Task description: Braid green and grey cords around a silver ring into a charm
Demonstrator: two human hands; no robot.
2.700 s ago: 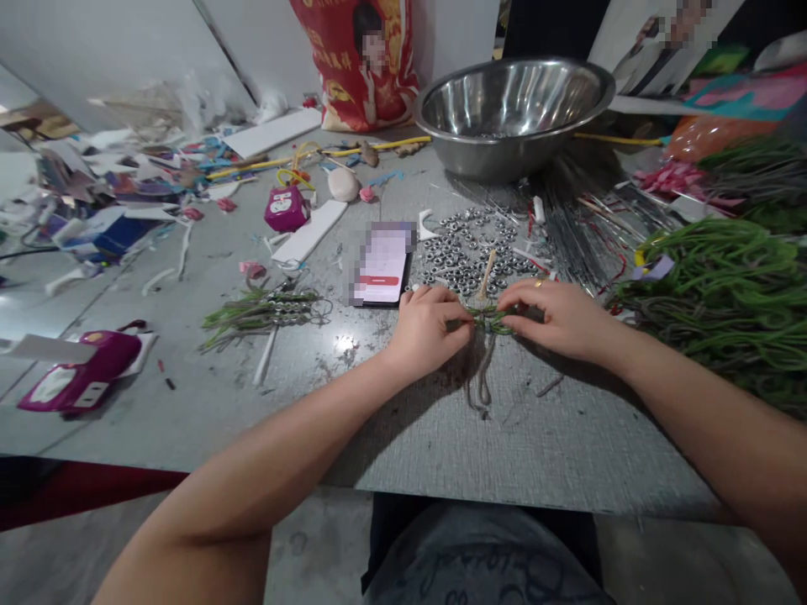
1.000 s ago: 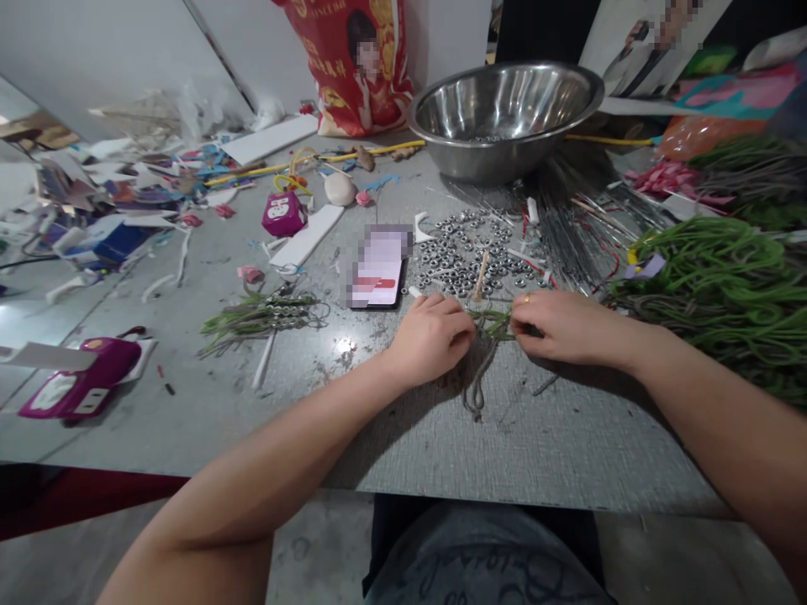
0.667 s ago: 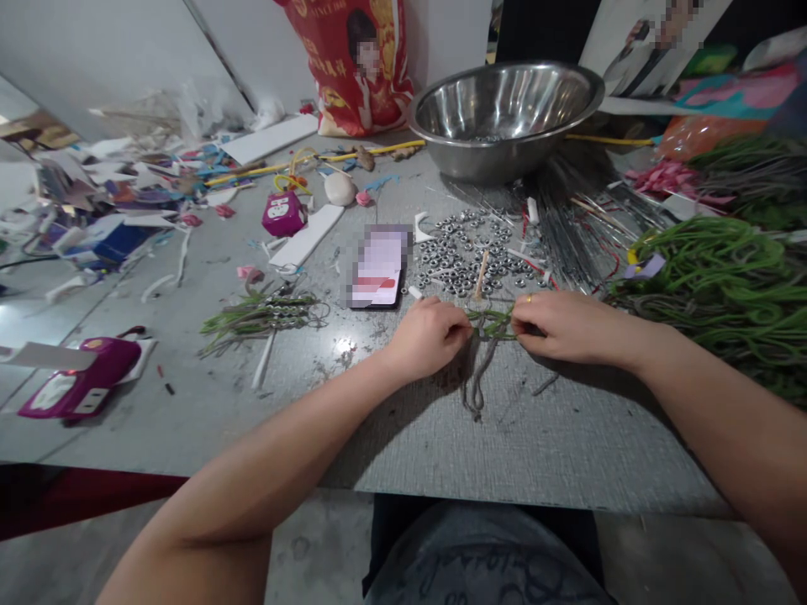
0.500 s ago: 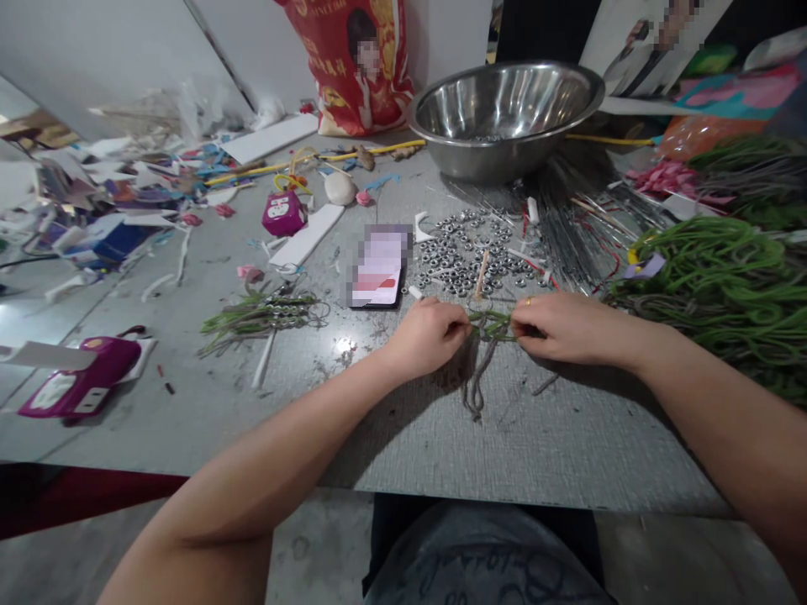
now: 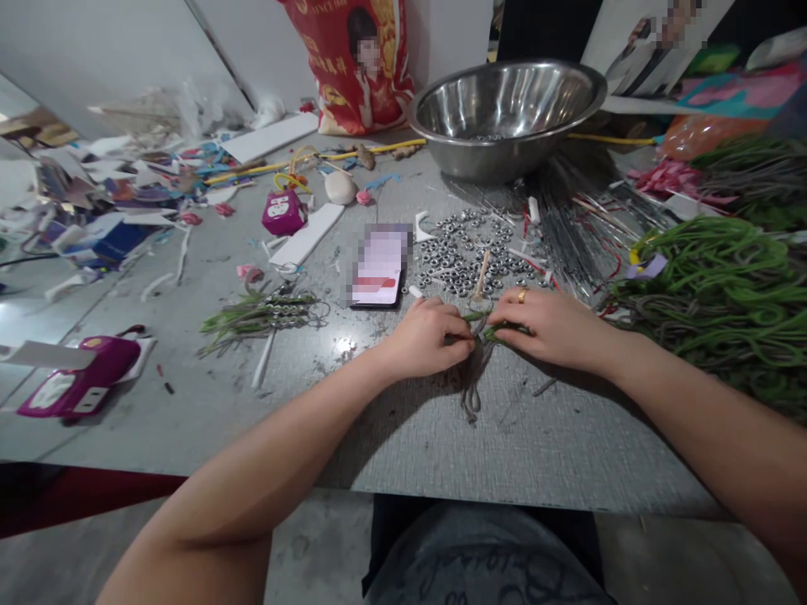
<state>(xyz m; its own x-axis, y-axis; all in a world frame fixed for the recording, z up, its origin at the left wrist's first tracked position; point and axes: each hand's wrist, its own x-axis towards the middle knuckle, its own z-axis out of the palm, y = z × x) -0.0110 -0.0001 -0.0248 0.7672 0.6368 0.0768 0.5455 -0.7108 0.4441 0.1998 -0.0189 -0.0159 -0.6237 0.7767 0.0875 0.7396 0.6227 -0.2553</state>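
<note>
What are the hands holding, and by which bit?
Green-and-gray cord: left hand and right hand hold its green part; exact spots are hidden.

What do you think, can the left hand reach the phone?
Likely yes: the phone lies just beyond the left hand, nothing big between them. That hand seems to hold green and grey cords, though, so it may need to let go.

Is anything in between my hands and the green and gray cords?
Nothing visible: your left hand and right hand both touch the green and gray cords. The wooden stick is beyond them, not between.
</note>
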